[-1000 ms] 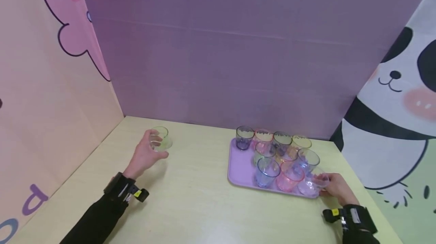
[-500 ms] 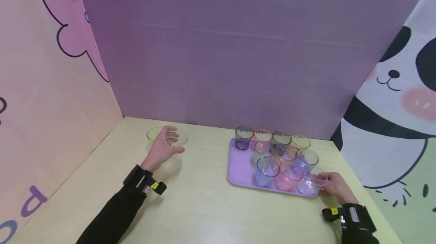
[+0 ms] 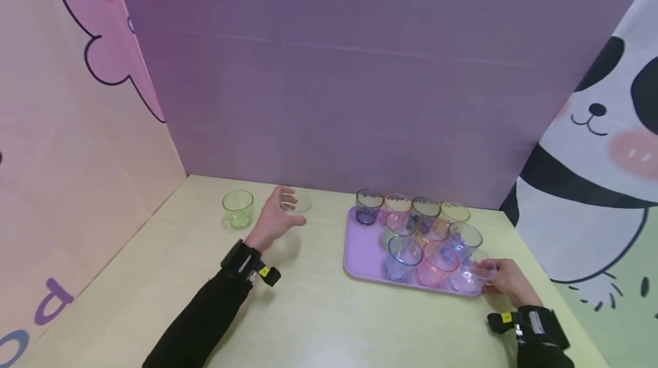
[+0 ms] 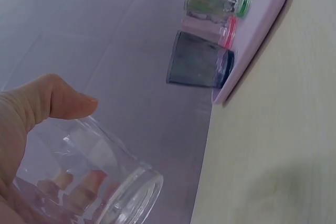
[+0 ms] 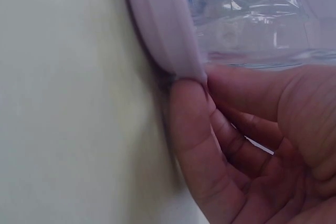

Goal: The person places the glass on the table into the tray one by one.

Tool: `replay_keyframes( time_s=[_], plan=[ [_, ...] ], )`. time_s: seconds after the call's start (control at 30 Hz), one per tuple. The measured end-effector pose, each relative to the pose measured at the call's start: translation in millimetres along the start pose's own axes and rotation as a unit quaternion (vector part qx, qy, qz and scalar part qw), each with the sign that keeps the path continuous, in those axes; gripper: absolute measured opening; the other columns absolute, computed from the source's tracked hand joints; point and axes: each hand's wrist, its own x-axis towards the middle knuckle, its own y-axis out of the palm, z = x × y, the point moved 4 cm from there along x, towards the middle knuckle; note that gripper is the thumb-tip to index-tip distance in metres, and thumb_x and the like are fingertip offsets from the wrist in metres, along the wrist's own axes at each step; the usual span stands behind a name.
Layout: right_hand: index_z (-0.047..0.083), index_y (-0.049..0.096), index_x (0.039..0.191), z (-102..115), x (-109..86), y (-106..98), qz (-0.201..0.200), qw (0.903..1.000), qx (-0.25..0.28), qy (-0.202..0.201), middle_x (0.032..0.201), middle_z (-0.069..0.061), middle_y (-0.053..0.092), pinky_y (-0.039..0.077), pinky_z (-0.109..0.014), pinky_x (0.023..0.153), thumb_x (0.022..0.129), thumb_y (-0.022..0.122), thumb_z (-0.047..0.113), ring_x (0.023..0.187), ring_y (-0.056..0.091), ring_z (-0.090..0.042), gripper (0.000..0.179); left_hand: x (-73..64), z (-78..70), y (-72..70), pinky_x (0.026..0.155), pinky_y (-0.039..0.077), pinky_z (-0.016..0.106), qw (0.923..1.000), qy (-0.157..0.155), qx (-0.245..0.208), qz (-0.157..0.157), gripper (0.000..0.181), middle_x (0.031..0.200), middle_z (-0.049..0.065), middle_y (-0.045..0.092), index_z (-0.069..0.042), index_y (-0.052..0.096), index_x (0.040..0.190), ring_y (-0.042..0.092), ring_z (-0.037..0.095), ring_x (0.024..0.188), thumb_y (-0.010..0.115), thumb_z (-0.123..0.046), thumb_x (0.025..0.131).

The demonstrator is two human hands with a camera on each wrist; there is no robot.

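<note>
My left hand point(image 3: 272, 220) grips a clear glass point(image 4: 100, 171), thumb on one side and fingers curled round the other. The glass is held above the table near the back wall. To its left a green glass point(image 3: 238, 209) stands upright on the table. My right hand point(image 3: 509, 282) pinches the rim of a lilac tray point(image 3: 360, 254) at its front right corner, between thumb and finger, as the right wrist view shows. Close to that thumb, another clear glass point(image 3: 465, 279) stands on the tray.
Several coloured glasses crowd the tray, among them a blue glass point(image 3: 403, 259), a pink glass point(image 3: 437, 265) and a dark grey glass point(image 3: 368, 207) at the back left. A purple wall point(image 3: 329, 99) closes off the table's point(image 3: 308, 311) back edge.
My left hand has moved right with the clear glass, from in front of the green glass, which now stands fully in view. My right hand stays at the tray's corner.
</note>
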Motion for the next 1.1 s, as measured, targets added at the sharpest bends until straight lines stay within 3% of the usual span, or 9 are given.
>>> replay_keyframes(
  time_s=[0.5, 0.77, 1.1],
  plan=[
    [-0.008, 0.057, 0.105, 3.4, -1.1, -1.7, -0.002, 0.9999, 0.005, 0.015, 0.096, -0.019, 0.061, 0.053, -0.031, 0.061, 0.078, 0.068, 0.024, 0.070, 0.056, -0.015, 0.044, 11.9, 0.3, 61.4, 0.074, 0.049, 0.033, 0.9996, 0.003, -0.017, 0.024, 0.068, 0.111, 0.009, 0.052, -0.015, 0.043, 0.118, 0.051, 0.029, 0.103, 0.075, -0.005, 0.059],
    [-0.007, 0.059, 0.102, 4.6, -4.3, -1.0, 0.001, 0.9999, 0.011, 0.010, 0.093, -0.014, 0.062, 0.053, -0.031, 0.061, 0.078, 0.067, 0.024, 0.069, 0.056, -0.015, 0.040, 13.6, -3.8, 96.0, 0.075, 0.048, 0.032, 0.9982, 0.004, -0.020, 0.056, 0.069, 0.114, 0.013, 0.052, -0.015, 0.041, 0.120, 0.051, 0.030, 0.102, 0.075, -0.006, 0.060],
    [-0.006, 0.060, 0.100, 3.4, -4.2, -1.9, 0.001, 0.9998, 0.017, 0.011, 0.093, -0.014, 0.062, 0.053, -0.031, 0.061, 0.077, 0.068, 0.024, 0.070, 0.056, -0.014, 0.039, 18.2, -3.6, 128.3, 0.074, 0.050, 0.030, 0.9963, -0.002, -0.005, 0.086, 0.074, 0.117, 0.014, 0.053, -0.011, 0.040, 0.124, 0.052, 0.030, 0.105, 0.078, -0.005, 0.060]
  ],
)
